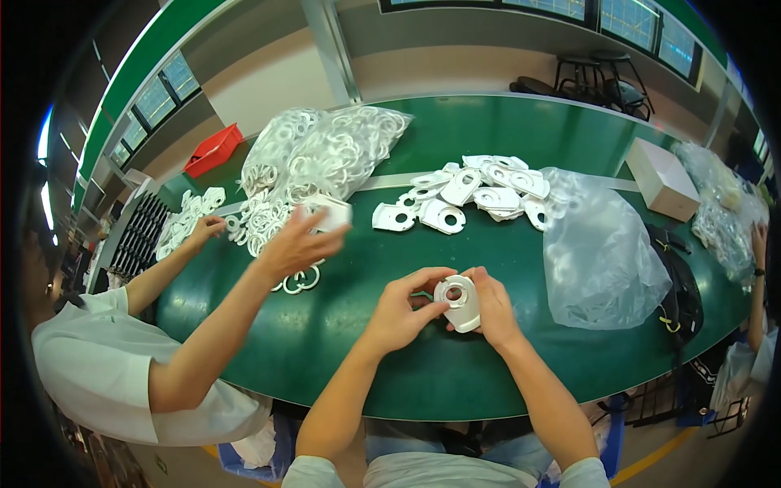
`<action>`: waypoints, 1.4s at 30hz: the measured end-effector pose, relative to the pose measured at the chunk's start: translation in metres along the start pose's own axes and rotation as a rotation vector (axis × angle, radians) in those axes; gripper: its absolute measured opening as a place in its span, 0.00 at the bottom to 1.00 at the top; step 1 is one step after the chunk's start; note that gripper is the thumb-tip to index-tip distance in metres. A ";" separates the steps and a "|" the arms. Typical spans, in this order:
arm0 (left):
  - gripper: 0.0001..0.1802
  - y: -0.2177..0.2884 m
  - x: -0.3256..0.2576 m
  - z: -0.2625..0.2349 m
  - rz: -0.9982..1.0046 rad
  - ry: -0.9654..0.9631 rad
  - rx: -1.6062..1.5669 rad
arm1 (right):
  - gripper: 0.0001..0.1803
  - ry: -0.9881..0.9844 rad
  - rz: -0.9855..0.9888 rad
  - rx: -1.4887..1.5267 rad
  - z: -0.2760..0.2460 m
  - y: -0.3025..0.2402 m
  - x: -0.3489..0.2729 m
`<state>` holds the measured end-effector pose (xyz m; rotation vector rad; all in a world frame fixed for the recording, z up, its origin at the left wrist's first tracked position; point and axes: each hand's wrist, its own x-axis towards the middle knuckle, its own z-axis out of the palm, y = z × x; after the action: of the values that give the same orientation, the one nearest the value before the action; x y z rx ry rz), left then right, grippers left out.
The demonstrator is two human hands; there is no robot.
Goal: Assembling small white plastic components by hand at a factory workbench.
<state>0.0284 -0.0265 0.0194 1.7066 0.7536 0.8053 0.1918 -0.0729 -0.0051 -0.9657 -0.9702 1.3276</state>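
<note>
A white plastic part (464,317) with a round ring-shaped hole at one end is held between my two hands, just above the green table. My left hand (399,313) is closed on its left side, the thumb pressed near the ring. Against the right edge, my right hand (495,307) grips the same part, its fingers partly hidden behind it. Farther off lies a pile of similar white plastic parts (460,185) with round holes. To the left of my hands are a few loose white rings (301,281).
At the left, a co-worker's hand (297,248) moves a white part beside heaped rings (264,224) and a full clear bag (342,146). A red bin (213,150) stands behind. On the right are a plastic bag (602,260), a white box (663,180) and a black bag (679,293).
</note>
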 end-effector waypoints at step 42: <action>0.33 -0.118 -0.121 -0.323 -0.285 1.247 -0.170 | 0.11 -0.195 0.035 -0.308 0.005 0.002 0.001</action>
<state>-0.3148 0.0796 -0.0416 0.7576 1.6303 1.6643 0.1865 -0.0718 -0.0054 -1.1020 -1.3406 1.3440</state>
